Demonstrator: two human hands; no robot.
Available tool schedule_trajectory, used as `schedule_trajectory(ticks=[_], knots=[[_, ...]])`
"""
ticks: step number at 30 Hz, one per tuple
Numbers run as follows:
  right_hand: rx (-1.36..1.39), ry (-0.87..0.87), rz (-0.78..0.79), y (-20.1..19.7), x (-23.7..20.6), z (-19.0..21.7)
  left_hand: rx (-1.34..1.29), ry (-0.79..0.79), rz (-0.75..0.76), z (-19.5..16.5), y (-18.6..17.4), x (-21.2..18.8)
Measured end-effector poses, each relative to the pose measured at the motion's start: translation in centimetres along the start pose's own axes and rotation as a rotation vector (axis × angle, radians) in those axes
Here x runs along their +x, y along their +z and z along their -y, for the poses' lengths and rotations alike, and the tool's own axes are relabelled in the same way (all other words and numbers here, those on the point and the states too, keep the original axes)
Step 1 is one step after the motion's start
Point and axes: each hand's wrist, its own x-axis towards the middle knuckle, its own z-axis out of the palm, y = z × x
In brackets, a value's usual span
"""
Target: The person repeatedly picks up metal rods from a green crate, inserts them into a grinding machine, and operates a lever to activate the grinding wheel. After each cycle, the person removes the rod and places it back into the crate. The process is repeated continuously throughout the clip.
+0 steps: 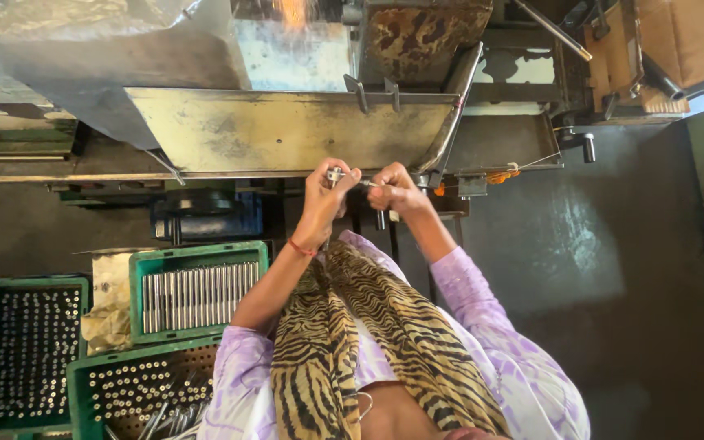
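Note:
My left hand [325, 195] and my right hand [394, 192] are raised together just below the slanted metal chute [287, 130] of a machine. Between them runs a small metal rod part [342, 176]; the left fingers pinch its silver end and the right fist closes on the other end. A red thread circles my left wrist. Purple sleeves and a tiger-striped scarf [352, 334] fill the lower middle.
Green crates sit at lower left: one with a row of metal rods lying flat [197, 293], two with rods standing on end [26, 350] [136, 387]. A cardboard box [662, 49] stands at upper right. Dark floor [596, 269] lies to the right.

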Motion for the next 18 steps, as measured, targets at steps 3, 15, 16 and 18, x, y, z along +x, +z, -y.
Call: schedule_trajectory(ticks=[3, 15, 16, 18], knots=[[0.045, -0.092, 0.007, 0.8, 0.1, -0.9, 0.070, 0.085, 0.012, 0.6, -1.2, -0.3], [-1.565, -0.311, -0.325, 1.0, 3.7, 6.3, 0.349, 0.088, 0.181, -0.7, -7.5, 8.4], [-1.592, -0.284, -0.364, -0.4, 3.8, 7.7, 0.576, 0.297, 0.184, -1.3, -7.7, 9.5], [-1.611, -0.253, -0.446, -3.9, 3.6, 10.9, 0.753, 0.394, 0.248, -2.9, -7.5, 12.4]])
